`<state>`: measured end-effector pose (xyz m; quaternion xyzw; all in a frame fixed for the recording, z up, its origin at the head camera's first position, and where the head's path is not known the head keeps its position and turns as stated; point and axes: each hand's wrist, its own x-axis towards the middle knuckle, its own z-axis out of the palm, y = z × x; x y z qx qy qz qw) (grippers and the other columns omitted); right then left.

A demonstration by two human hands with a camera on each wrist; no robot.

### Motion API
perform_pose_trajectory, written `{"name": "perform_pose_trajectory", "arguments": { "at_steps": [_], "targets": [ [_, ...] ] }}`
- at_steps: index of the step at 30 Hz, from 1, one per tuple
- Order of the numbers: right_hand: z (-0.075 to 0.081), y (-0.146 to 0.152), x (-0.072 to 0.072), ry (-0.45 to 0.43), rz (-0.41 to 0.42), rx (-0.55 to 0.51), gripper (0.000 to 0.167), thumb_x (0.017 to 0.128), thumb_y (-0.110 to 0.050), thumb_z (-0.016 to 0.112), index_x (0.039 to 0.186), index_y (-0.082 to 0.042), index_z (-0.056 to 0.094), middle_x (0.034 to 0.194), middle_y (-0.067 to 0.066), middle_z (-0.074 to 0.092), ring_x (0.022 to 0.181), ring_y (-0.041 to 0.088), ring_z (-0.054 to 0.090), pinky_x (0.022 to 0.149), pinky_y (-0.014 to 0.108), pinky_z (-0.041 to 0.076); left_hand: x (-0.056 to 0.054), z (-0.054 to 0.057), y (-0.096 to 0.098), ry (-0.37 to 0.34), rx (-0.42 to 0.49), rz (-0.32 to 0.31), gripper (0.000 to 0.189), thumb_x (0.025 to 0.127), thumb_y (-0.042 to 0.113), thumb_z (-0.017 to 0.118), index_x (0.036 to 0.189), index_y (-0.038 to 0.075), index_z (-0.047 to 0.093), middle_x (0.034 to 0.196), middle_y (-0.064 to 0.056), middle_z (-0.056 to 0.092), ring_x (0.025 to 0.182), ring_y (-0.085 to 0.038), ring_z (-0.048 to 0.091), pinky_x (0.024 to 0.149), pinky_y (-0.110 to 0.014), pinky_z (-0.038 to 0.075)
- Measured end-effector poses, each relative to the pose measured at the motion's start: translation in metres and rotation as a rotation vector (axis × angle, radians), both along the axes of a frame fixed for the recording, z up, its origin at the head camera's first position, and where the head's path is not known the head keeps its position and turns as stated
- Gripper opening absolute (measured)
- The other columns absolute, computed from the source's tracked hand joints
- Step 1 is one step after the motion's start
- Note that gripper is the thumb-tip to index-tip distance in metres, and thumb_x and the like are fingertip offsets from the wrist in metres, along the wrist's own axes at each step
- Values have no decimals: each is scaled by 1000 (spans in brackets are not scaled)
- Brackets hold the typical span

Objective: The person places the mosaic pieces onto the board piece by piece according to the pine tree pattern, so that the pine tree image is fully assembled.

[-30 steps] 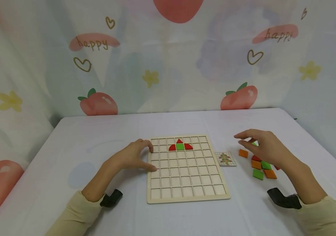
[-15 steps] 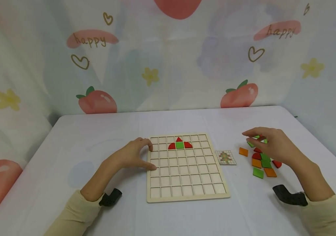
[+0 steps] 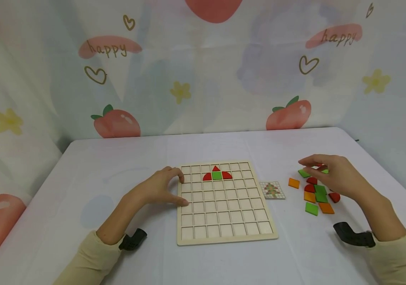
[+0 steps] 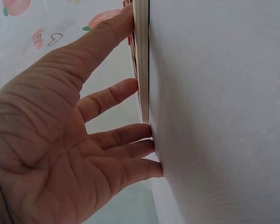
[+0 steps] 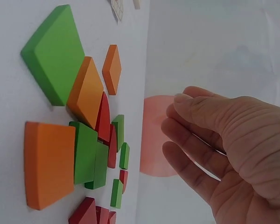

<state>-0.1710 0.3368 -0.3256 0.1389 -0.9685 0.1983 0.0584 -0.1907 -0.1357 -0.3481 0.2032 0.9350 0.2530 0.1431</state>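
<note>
A wooden grid board (image 3: 224, 208) lies flat on the table. Set in its upper cells are a red triangle (image 3: 215, 168), a green square (image 3: 217, 175) and two red rounded pieces (image 3: 226, 175). My left hand (image 3: 153, 189) rests against the board's left edge; in the left wrist view its extended fingers (image 4: 126, 135) touch the rim. Over at the right, my right hand (image 3: 340, 176) hovers above loose green, orange and red tiles (image 5: 49, 163), thumb and index close to each other. Nothing shows between its fingers in the right wrist view. It hides some tiles from the head view.
A small card with a gridded tree pattern (image 3: 272, 190) lies beside the board's right edge. One orange tile (image 3: 293, 183) sits apart, left of the pile. Behind the table hangs a printed cloth (image 3: 203, 107). Black wrist cameras (image 3: 354, 234) are worn on both wrists.
My right hand has moved right and slightly back over the loose tiles, uncovering more of them. The left hand stays at the board's edge. The head view has shifted slightly.
</note>
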Motion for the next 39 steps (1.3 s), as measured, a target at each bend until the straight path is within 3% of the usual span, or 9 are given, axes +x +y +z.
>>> {"name": "perform_pose_trajectory", "arguments": {
  "at_steps": [4, 10, 21, 34, 39],
  "targets": [
    [-1, 2, -1, 1, 4, -6, 31, 93, -4, 73, 123, 2, 69, 118, 25, 70, 98, 42, 66, 69, 28, 58, 0, -1, 0, 2, -2, 0, 58, 75, 46, 91, 117, 20, 59, 144, -15, 51, 131, -33, 50, 105, -54, 45],
    [-1, 4, -2, -16, -3, -5, 31, 93, -5, 73, 123, 2, 69, 117, 25, 71, 98, 41, 67, 69, 19, 54, 1, 1, 0, 5, -10, 5, 59, 75, 46, 91, 117, 20, 59, 143, -15, 51, 130, -33, 51, 105, -54, 45],
    [-7, 11, 0, -123, -43, -25, 32, 95, -7, 70, 126, 1, 67, 112, 23, 72, 99, 44, 65, 65, 21, 55, 1, -2, 1, -9, 7, 8, 59, 74, 46, 91, 118, 21, 59, 143, -15, 51, 132, -33, 50, 107, -54, 44],
    [-6, 24, -1, -89, -70, 4, 32, 97, -11, 69, 126, 2, 67, 121, 31, 66, 100, 49, 65, 78, 53, 59, 0, -2, 0, 6, 1, 5, 59, 75, 45, 91, 117, 21, 59, 144, -15, 51, 133, -34, 49, 106, -55, 44],
    [-6, 30, -2, -78, -80, 7, 32, 97, -10, 70, 125, 4, 66, 120, 31, 67, 102, 48, 64, 82, 57, 57, 1, -2, 0, 5, -9, 14, 59, 74, 45, 91, 117, 21, 59, 142, -14, 52, 131, -33, 50, 105, -53, 46]
  ]
}}
